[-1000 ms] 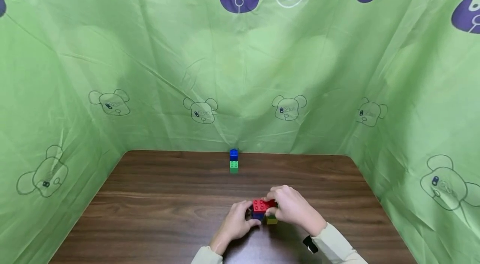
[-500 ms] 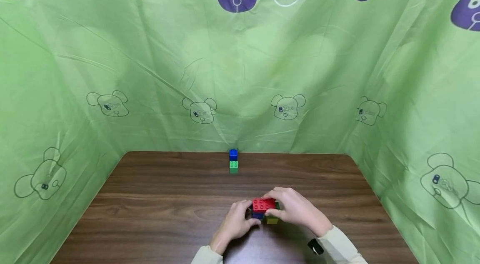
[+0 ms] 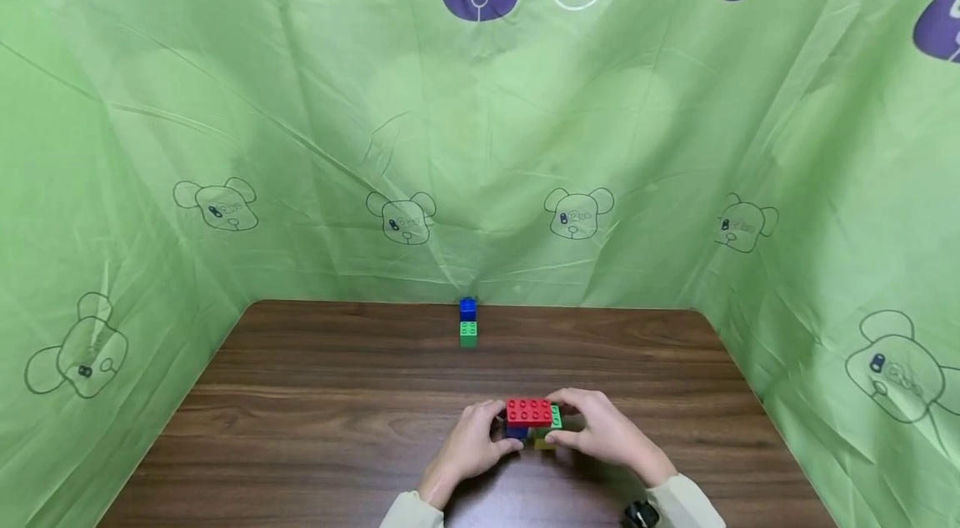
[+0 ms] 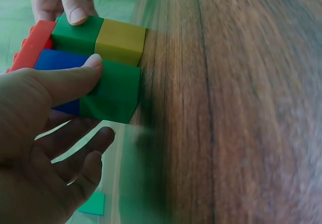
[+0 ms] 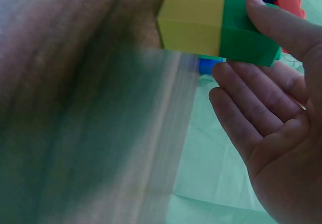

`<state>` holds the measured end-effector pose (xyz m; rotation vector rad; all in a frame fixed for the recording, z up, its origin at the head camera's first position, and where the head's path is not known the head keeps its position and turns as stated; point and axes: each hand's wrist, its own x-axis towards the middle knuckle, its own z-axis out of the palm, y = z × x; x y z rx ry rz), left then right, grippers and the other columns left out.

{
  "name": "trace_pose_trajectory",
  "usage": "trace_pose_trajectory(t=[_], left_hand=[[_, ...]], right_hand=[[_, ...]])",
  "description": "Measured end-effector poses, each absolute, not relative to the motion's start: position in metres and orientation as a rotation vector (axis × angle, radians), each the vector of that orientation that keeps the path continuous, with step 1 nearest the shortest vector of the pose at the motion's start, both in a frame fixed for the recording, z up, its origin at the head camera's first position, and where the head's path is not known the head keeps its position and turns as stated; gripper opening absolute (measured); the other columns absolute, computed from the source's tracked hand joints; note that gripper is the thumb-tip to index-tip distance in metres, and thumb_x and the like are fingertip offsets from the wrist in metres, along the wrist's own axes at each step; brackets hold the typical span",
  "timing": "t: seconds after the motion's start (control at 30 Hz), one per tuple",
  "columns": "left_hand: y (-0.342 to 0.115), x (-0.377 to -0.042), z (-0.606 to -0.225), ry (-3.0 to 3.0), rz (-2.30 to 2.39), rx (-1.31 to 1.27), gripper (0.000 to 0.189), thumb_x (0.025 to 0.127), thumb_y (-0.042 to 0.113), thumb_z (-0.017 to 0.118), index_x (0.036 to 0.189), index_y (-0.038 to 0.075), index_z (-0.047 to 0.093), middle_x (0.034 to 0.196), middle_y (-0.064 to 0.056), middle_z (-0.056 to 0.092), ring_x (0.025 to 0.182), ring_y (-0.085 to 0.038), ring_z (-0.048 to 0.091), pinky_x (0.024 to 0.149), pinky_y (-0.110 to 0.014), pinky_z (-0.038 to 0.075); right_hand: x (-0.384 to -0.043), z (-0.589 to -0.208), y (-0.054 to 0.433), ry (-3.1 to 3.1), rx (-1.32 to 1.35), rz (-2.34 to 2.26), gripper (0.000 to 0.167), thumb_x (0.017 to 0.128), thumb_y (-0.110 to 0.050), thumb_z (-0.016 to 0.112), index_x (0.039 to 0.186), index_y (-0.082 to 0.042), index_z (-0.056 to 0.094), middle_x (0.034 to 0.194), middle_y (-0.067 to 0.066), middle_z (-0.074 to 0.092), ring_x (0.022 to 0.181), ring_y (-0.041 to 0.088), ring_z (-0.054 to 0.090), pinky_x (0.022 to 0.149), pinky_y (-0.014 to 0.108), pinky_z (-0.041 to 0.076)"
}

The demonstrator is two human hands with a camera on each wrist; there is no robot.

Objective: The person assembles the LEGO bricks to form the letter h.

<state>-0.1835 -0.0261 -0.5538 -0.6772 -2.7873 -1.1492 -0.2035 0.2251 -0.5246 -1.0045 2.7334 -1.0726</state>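
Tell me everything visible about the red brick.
The red brick, glossy like plastic, is oblong, with two rows of four studs facing up. It lies level, bridging a blue brick at its left and a green brick at its right, whose outer studs show. Left hand and right hand flank it; contact is unclear.

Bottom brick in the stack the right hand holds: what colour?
Bottom brick: yellow, clearest in the right wrist view.

sleeves (image 3: pixel 411 510): pale cream | right cuff (image 3: pixel 667 493): small black unit (image 3: pixel 641 514) | fingers (image 5: pixel 249 99): bare
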Motion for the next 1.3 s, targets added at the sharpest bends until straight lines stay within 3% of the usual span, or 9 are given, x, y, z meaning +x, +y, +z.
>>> trace_pose_trajectory(t=[0.17, 0.43, 0.6, 0.93, 1.13, 1.3], left_hand=[[-0.027, -0.186, -0.555, -2.802, -1.161, -0.699, 0.037, 0.081, 0.032, 0.086, 0.110, 0.016, 0.070, 0.105, 0.004, 0.072, 0.100, -0.014, 0.066, 0.091, -0.037, 0.054], [-0.029, -0.189, -0.553, -2.788, -1.199, -0.783, 0.036, 0.081, 0.028, 0.086, 0.112, 0.016, 0.070, 0.105, 0.005, 0.073, 0.097, -0.007, 0.066, 0.087, -0.029, 0.055], [-0.034, -0.190, -0.535, -2.888, -1.153, -0.837, 0.038, 0.080, 0.025, 0.087, 0.111, 0.012, 0.070, 0.100, 0.002, 0.073, 0.088, -0.007, 0.064, 0.078, -0.025, 0.053], [-0.058, -0.225, -0.477, -3.066, -0.748, -0.697, 0.057, 0.085, 0.029, 0.081, 0.134, 0.006, 0.062, 0.129, -0.013, 0.067, 0.116, -0.031, 0.066, 0.097, -0.048, 0.054], [-0.063, -0.266, -0.472, -2.929, -0.545, -0.539, 0.070, 0.089, 0.039, 0.078, 0.147, 0.011, 0.051, 0.147, -0.016, 0.052, 0.128, -0.038, 0.055, 0.103, -0.053, 0.048], [-0.061, -0.290, -0.486, -2.923, -0.480, -0.475, 0.073, 0.090, 0.039, 0.077, 0.150, 0.013, 0.047, 0.147, -0.017, 0.050, 0.128, -0.039, 0.054, 0.102, -0.053, 0.048]], right_hand=[[-0.203, -0.532, 0.227, 2.711, -0.959, -1.146, 0.030, 0.086, -0.022, 0.082, 0.112, -0.018, 0.069, 0.105, -0.006, 0.073, 0.094, 0.010, 0.070, 0.085, 0.038, 0.060], [-0.202, -0.536, 0.227, 2.686, -0.929, -1.192, 0.029, 0.086, -0.022, 0.082, 0.112, -0.019, 0.070, 0.104, -0.006, 0.074, 0.095, 0.011, 0.071, 0.085, 0.038, 0.060], [-0.202, -0.537, 0.228, 2.672, -0.903, -1.193, 0.029, 0.086, -0.022, 0.083, 0.111, -0.020, 0.070, 0.105, -0.007, 0.074, 0.096, 0.012, 0.071, 0.086, 0.039, 0.060], [-0.202, -0.533, 0.227, 2.674, -0.909, -1.202, 0.026, 0.085, -0.025, 0.083, 0.107, -0.018, 0.070, 0.102, -0.004, 0.075, 0.095, 0.016, 0.073, 0.084, 0.042, 0.060], [-0.202, -0.532, 0.226, 2.650, -0.883, -1.192, 0.025, 0.085, -0.023, 0.084, 0.106, -0.019, 0.070, 0.102, -0.004, 0.074, 0.097, 0.019, 0.073, 0.085, 0.042, 0.060], [-0.203, -0.532, 0.226, 2.658, -0.887, -1.173, 0.025, 0.084, -0.023, 0.084, 0.105, -0.020, 0.070, 0.102, -0.006, 0.074, 0.097, 0.018, 0.073, 0.085, 0.040, 0.060]])
